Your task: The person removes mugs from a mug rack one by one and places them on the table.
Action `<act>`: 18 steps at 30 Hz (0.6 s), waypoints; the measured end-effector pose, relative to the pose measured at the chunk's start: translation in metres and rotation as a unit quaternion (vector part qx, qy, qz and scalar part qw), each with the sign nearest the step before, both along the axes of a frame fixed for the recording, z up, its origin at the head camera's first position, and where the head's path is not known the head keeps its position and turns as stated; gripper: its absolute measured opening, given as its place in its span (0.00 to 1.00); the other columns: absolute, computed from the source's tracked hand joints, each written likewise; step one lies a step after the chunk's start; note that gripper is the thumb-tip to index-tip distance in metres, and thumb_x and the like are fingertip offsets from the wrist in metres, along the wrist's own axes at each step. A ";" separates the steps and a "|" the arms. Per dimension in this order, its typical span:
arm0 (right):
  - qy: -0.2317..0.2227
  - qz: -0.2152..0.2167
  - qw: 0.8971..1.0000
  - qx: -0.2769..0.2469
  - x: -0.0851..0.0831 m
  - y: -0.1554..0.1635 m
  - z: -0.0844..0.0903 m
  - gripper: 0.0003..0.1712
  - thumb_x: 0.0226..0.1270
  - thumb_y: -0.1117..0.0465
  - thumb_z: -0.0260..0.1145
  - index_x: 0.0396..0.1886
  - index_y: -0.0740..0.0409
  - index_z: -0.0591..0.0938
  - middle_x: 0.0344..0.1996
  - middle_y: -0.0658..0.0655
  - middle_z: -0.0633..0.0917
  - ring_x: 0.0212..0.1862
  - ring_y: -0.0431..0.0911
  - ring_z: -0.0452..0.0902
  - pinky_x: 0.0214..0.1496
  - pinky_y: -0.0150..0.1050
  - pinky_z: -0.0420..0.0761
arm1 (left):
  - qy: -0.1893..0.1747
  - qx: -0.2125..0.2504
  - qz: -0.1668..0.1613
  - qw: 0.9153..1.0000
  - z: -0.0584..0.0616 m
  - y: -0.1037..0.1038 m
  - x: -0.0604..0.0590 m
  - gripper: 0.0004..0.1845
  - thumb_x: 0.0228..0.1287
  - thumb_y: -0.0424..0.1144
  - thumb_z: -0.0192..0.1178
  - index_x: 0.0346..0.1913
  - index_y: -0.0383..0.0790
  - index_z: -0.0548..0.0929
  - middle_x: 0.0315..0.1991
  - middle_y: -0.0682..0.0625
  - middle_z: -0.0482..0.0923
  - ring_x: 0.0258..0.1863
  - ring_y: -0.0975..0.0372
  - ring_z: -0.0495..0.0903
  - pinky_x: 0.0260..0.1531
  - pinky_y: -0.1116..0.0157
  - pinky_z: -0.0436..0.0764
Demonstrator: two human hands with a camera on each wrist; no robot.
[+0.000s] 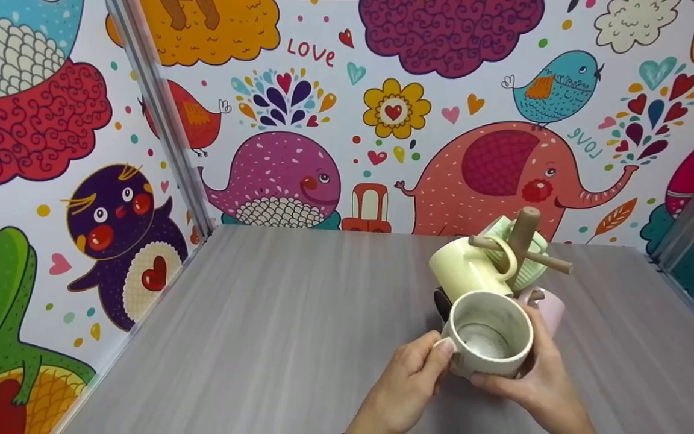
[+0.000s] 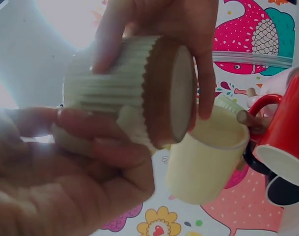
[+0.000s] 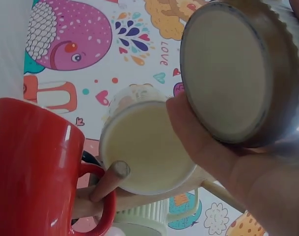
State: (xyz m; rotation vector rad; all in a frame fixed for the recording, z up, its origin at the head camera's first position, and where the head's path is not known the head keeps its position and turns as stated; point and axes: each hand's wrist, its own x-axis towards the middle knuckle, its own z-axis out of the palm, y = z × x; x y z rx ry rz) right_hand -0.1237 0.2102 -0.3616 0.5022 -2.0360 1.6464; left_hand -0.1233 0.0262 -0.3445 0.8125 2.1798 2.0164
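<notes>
A pale mug with an off-white inside is held tilted, its mouth facing the head camera. My left hand pinches its handle between thumb and fingers. From the other side, my right hand grips the body, thumb low near the bottom. The left wrist view shows ribbed sides and a brown band by the mug's base. Just behind it stands a wooden mug tree. On that hang a pale yellow mug and a light green ribbed mug.
Lower on the tree hang a pink mug, a black mug and a red mug, which the head view does not show. The grey tabletop extends left of the hands. Printed panels wall the back and sides.
</notes>
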 end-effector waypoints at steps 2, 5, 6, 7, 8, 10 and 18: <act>0.004 0.004 1.000 0.007 0.000 -0.002 0.000 0.55 0.21 0.80 0.76 0.60 0.68 0.65 0.49 0.59 0.73 0.47 0.45 0.69 0.48 0.28 0.67 | -0.009 -0.003 0.001 1.000 0.000 -0.002 -0.001 0.17 0.70 0.41 0.45 0.22 0.37 0.67 0.16 0.58 0.63 0.15 0.71 0.63 0.18 0.75 0.63; -0.007 0.007 1.000 0.027 0.001 -0.005 0.000 0.54 0.24 0.78 0.77 0.60 0.66 0.64 0.50 0.57 0.72 0.48 0.44 0.68 0.48 0.27 0.66 | -0.026 0.000 0.000 1.000 -0.001 -0.006 -0.001 0.17 0.70 0.41 0.44 0.22 0.37 0.66 0.17 0.58 0.63 0.16 0.70 0.63 0.19 0.75 0.63; -0.013 0.011 0.999 0.032 0.001 -0.006 0.001 0.54 0.25 0.78 0.76 0.61 0.65 0.64 0.51 0.56 0.72 0.49 0.44 0.68 0.48 0.27 0.66 | -0.029 0.004 0.000 1.000 -0.001 -0.008 -0.001 0.17 0.70 0.41 0.44 0.22 0.37 0.66 0.17 0.57 0.63 0.16 0.69 0.63 0.19 0.74 0.63; -0.011 0.018 0.999 0.037 0.001 -0.007 0.001 0.54 0.26 0.78 0.76 0.61 0.65 0.64 0.52 0.57 0.72 0.49 0.44 0.69 0.49 0.27 0.67 | -0.031 0.010 0.000 0.999 -0.001 -0.010 0.000 0.17 0.70 0.40 0.44 0.22 0.37 0.66 0.17 0.57 0.63 0.17 0.69 0.63 0.19 0.74 0.63; -0.010 0.029 0.999 0.038 0.002 -0.007 0.001 0.53 0.28 0.78 0.75 0.62 0.65 0.63 0.52 0.59 0.71 0.50 0.45 0.69 0.48 0.27 0.68 | -0.034 0.017 -0.001 0.999 -0.002 -0.012 0.000 0.17 0.70 0.40 0.44 0.22 0.36 0.65 0.17 0.56 0.62 0.17 0.69 0.63 0.20 0.74 0.63; -0.016 0.049 0.998 0.037 0.003 -0.006 0.001 0.52 0.32 0.79 0.74 0.63 0.64 0.62 0.54 0.60 0.71 0.51 0.45 0.70 0.48 0.28 0.71 | -0.042 0.035 -0.004 0.999 -0.003 -0.016 0.002 0.17 0.70 0.39 0.43 0.22 0.36 0.64 0.18 0.56 0.62 0.18 0.68 0.63 0.21 0.74 0.63; -0.010 0.096 0.995 -0.025 0.009 0.006 -0.004 0.41 0.47 0.85 0.60 0.63 0.71 0.57 0.55 0.66 0.70 0.54 0.47 0.72 0.50 0.33 0.74 | -0.071 0.083 0.026 0.994 -0.013 -0.037 0.014 0.17 0.70 0.37 0.42 0.23 0.31 0.63 0.21 0.53 0.62 0.24 0.63 0.69 0.30 0.68 0.72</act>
